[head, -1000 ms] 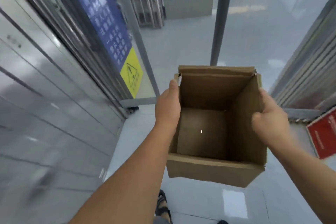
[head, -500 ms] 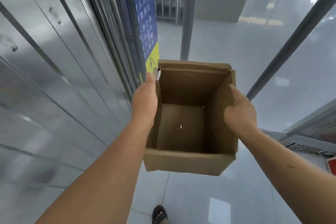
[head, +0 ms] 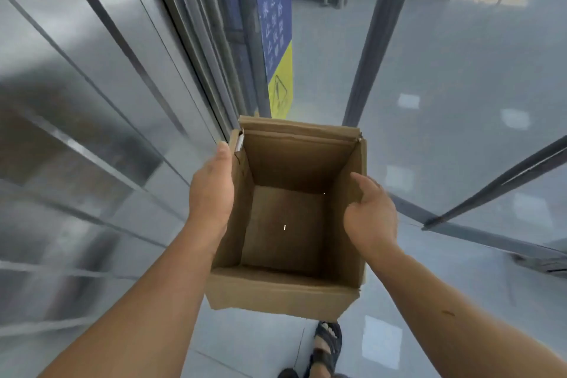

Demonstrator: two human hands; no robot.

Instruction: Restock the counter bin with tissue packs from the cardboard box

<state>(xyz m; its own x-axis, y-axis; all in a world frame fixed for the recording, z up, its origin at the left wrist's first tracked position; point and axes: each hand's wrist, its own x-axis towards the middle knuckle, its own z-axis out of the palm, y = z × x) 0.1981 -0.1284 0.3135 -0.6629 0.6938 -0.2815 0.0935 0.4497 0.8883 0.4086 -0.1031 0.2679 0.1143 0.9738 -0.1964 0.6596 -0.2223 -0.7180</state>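
box: cardboard box (head: 285, 288) carried between my hands, open top up, held off the floor at abt waist level. Level-ish so I can see straight down into it.
contents: empty as far as I can see, bare brown bottom, one tiny pale speck. No tissue packs in view.
left hand: left hand (head: 211, 190) flat vs the outside of the left wall, fingers reaching twd the far corner. Pressing inward, not hooked over the rim.
right hand: right hand (head: 369, 218) over the right wall, thumb inside, rest of the fingers outside/hidden. Pinches the wall so the box can't tip or slip.
why 2 hands: flaps are loose and the walls are thin, so squeezing from both sides keeps it square.
flaps: far flap folded back, away from me; near flap hangs down in front.
surroundings: metal panels to the left of my left hand; blue-yellow sign (head: 277, 37) ahead past the box; shiny tiled floor (head: 460, 86) under it; my sandalled foot (head: 328, 347) below the box.
bin: counter bin + worktop not in view.
stage (guess): box looks emptied, so restock prob done, or I need a full box.
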